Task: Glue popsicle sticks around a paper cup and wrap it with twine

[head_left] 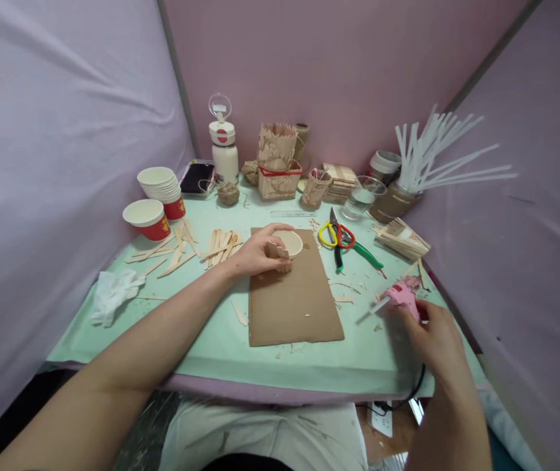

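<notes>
Pale green covering is spreading over the table point(221, 360) across the lower middle of the frame, and nearest, at lower right, the right hand point(434, 333) is curling its fingers around the handle of a pink glue gun point(402, 294). Look at the angle: the gun's long axis is running slantwise, its glue stick point(377, 306) poking down-left towards the brown cardboard point(292, 307) at centre. Over to the cup point(292, 244), now: it is sitting on the cardboard's upper part, up and left of the gun and well apart from it. The left hand point(267, 252) is the nearer one, clasping the cup's left side. Just beyond, right of centre, green-handled cutters point(366, 254) are lying, and a wooden basket point(280, 184) is standing at upper centre.
</notes>
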Available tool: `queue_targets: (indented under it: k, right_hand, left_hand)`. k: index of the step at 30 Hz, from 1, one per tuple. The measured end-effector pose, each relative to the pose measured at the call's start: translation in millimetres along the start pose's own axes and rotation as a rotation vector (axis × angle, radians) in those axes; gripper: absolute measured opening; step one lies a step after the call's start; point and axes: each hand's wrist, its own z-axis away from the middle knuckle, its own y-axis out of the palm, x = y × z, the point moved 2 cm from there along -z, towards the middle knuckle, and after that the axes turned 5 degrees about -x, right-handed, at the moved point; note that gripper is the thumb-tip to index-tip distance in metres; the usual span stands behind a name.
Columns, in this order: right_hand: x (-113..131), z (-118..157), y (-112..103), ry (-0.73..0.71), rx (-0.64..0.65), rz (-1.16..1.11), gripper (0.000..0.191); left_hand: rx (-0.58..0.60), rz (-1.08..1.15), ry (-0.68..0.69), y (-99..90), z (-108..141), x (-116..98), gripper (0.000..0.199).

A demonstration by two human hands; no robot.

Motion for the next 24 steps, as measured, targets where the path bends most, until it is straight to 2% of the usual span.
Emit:
queue_targets:
  k: [3, 5, 8, 11, 15, 17, 21, 24]
  right_hand:
    - [29.6, 9.9, -0.5, -0.019, 0.009, -0.33, 0.055]
    - [51.9, 17.6, 5.2, -0.043, 0.124, -0.519, 0.052]
    - [79.5, 28.7, 18.7, -0.063, 0.295, -0.682, 0.048]
    - [96.5, 36.3, 31.7, -0.025, 0.374, -0.797, 0.054]
    - [110.5, 42.1, 40.3, -0.017, 0.453, -0.928, 0.058]
    - [112.5, 44.8, 41.9, -0.048, 0.453, -0.947, 0.056]
    - [105.1, 51.6, 48.6, -0.125, 0.401, -0.868, 0.055]
    - [102.2, 55.8, 53.0, -0.239, 0.381, -0.794, 0.053]
  left_hand:
    - [-0.017, 0.001, 0.036, 0.3, -0.8, 1.0, 0.018]
    - [-0.025, 0.003, 0.062, 0.4, -1.3, 1.6, 0.02]
    - [-0.025, -0.006, 0.092, 0.7, -1.5, 2.8, 0.026]
    - [-0.021, -0.018, 0.104, 0.4, -1.3, 4.4, 0.032]
    - [-0.005, -0.024, 0.128, -0.6, -1.8, 6.4, 0.039]
    - [0.004, -0.021, 0.129, -0.9, -2.1, 7.5, 0.043]
    - [0.012, 0.009, 0.114, -0.5, -2.2, 8.2, 0.044]
    - [0.012, 0.01, 0.108, -0.3, -1.9, 6.8, 0.045]
